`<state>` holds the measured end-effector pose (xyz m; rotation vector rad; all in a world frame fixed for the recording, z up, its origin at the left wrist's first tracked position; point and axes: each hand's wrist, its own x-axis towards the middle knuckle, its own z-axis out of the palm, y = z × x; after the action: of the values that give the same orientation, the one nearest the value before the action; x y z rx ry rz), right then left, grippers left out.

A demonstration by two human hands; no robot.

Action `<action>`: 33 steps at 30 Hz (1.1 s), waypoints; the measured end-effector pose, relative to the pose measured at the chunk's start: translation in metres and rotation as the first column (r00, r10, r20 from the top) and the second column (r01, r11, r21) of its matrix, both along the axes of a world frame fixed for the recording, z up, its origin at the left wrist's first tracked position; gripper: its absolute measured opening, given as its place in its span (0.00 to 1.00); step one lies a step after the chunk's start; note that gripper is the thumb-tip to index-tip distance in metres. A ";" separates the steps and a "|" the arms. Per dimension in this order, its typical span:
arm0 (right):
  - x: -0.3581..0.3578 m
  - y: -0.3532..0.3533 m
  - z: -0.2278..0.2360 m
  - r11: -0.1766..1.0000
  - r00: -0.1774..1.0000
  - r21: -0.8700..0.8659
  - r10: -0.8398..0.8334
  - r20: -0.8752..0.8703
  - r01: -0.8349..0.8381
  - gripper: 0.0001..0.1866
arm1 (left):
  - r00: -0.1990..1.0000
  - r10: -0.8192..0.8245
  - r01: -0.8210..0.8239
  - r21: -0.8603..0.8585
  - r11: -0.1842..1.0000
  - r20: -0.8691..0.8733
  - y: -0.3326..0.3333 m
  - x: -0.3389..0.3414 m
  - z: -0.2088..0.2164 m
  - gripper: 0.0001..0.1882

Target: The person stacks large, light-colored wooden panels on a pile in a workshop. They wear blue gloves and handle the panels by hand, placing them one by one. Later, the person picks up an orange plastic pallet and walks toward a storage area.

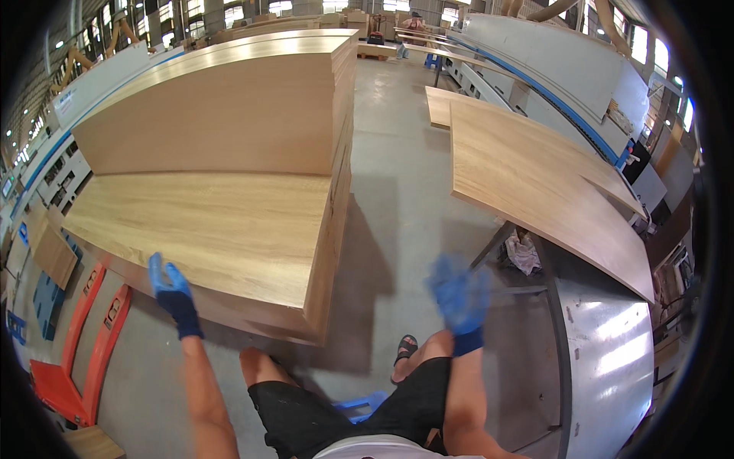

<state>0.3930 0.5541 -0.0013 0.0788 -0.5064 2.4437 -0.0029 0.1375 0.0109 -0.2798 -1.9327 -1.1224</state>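
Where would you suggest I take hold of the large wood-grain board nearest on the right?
Probably its near-left corner, coming from the aisle: the large board lies broad face up, and that corner seems to jut past the metal table, leaving its underside reachable.

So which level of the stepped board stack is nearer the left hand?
The lower front level: the left hand is at its near edge, while the taller level rises behind.

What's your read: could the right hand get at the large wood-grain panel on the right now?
Probably yes: the blurred right hand looks empty, and nothing visible blocks its way to the near edge of the large wood-grain panel. Distance is hard to judge.
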 end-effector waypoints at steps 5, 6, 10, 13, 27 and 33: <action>0.080 0.119 0.082 0.953 0.950 -0.064 -0.300 -0.090 0.295 0.44 | 0.789 -0.610 0.528 0.420 0.738 0.080 0.123 0.171 0.041 0.18; 0.094 0.136 0.091 0.949 0.966 0.212 -0.203 -0.163 0.235 0.44 | 0.760 -0.650 0.619 0.292 0.729 0.010 0.143 0.190 0.044 0.17; 0.084 0.148 0.123 0.905 0.936 0.247 -0.352 -0.019 0.345 0.38 | 0.592 -0.800 0.756 0.276 0.594 0.100 0.169 0.242 0.051 0.17; 0.130 0.223 0.107 0.876 0.845 0.226 -0.475 0.247 0.427 0.31 | 0.460 -0.884 0.826 0.327 0.459 0.077 0.195 0.271 0.040 0.16; 0.158 -0.051 0.061 -0.202 -0.102 0.828 -0.979 -0.175 0.522 0.29 | -0.484 -0.702 0.709 0.705 0.035 0.522 0.164 0.377 0.136 0.37; 0.113 -0.155 0.027 0.991 0.939 0.087 0.067 0.339 -0.103 0.31 | -0.224 -0.974 -0.152 0.988 0.016 -0.019 0.161 0.378 0.029 0.21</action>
<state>0.5060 0.3995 0.0256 -0.2838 -0.7943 2.5258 0.3751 0.2982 0.0398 0.1284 -1.3472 -3.8742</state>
